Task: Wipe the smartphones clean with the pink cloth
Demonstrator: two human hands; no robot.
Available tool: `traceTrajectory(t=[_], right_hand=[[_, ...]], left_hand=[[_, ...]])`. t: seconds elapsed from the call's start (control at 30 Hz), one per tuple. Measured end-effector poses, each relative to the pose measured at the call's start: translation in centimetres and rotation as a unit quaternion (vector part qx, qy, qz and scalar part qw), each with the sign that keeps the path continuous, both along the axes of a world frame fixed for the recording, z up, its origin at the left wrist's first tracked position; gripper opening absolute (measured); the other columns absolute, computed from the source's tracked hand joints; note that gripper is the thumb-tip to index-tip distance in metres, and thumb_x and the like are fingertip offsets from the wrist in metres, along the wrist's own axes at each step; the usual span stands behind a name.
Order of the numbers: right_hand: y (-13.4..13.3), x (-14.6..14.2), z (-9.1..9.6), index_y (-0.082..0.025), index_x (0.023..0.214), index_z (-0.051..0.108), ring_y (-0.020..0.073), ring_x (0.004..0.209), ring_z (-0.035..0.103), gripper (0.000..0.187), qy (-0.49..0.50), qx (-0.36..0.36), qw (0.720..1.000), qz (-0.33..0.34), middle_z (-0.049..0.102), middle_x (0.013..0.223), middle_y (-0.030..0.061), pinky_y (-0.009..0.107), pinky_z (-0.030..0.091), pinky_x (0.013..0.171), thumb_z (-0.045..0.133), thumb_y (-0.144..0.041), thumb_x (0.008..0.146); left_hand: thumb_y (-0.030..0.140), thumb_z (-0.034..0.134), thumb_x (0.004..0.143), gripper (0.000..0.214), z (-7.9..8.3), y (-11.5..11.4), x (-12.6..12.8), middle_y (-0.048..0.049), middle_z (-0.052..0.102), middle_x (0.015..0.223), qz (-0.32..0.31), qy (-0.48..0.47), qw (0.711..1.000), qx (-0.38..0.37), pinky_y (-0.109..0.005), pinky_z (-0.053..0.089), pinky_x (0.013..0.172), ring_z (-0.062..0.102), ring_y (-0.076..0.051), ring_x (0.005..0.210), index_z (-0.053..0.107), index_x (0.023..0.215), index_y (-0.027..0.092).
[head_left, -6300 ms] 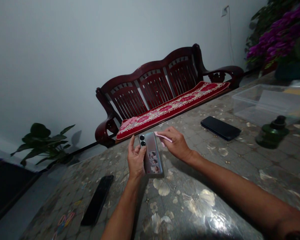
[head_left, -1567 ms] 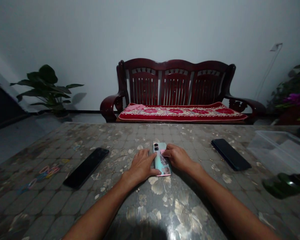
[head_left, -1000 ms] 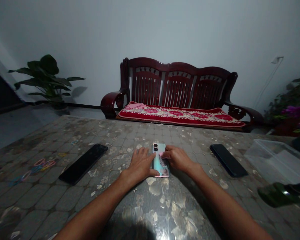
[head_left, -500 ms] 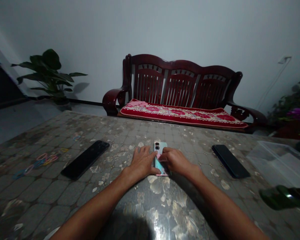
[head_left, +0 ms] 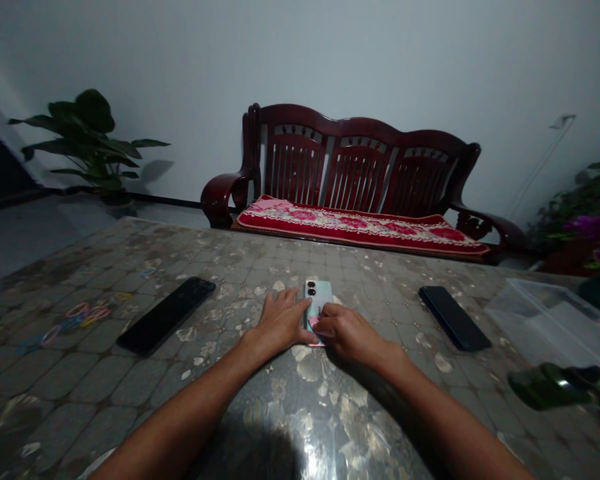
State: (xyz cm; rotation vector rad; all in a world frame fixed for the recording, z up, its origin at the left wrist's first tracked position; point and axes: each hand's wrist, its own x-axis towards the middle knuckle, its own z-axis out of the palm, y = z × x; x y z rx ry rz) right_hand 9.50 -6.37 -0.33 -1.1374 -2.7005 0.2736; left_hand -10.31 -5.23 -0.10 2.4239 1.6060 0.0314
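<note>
A smartphone (head_left: 324, 292) with a pale, shiny back lies face down on the table, its two round camera lenses at the upper left. My left hand (head_left: 280, 320) rests flat with fingers spread, thumb and index finger touching the phone's left side and lower part. Closed over the phone's lower right is my right hand (head_left: 347, 330), its fingertips pinching a small pink cloth (head_left: 313, 322) against the back. Most of that cloth is hidden under the fingers, so its full shape cannot be made out.
Dark phones lie on either side, one at left (head_left: 167, 317) and one at right (head_left: 454, 318). Coloured rubber bands (head_left: 80, 313) are scattered far left. A clear plastic box (head_left: 545, 320) and a green bottle (head_left: 545, 387) sit at right. Behind the table (head_left: 180, 427) stands a wooden bench (head_left: 360, 160).
My right hand has slid the pink cloth slightly down and left over the phone's back. My left hand stays in place against the phone. The whole view has shifted a little.
</note>
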Motion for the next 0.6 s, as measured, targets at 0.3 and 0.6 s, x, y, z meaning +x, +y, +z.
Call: traceTrajectory(t=[0.3, 0.6], right_hand=[[0.9, -1.2, -1.1, -0.016, 0.09, 0.077, 0.0191, 0.086, 0.057, 0.016, 0.024, 0.02, 0.999, -0.028, 0.065, 0.09, 0.0079, 0.027, 0.038, 0.071, 0.061, -0.016, 0.091], [3.3, 1.6, 0.1, -0.019, 0.097, 0.079, 0.0167, 0.084, 0.061, 0.018, 0.1, -0.042, 0.987, -0.12, 0.069, 0.091, 0.0058, 0.024, 0.042, 0.075, 0.062, -0.017, 0.092]], left_hand=[[0.061, 0.08, 0.072, 0.08, 0.0, 0.1, 0.1, -0.0167, 0.047, 0.152, 0.003, -0.004, 1.0, -0.013, -0.064, 0.024, 0.117, 0.042, -0.041, 0.141, 0.057, 0.14, 0.027], [0.061, 0.08, 0.071, 0.085, 0.4, 0.0, 0.1, -0.0163, 0.049, 0.152, 0.005, -0.009, 1.0, -0.022, -0.065, 0.024, 0.117, 0.041, -0.041, 0.142, 0.054, 0.145, 0.027]])
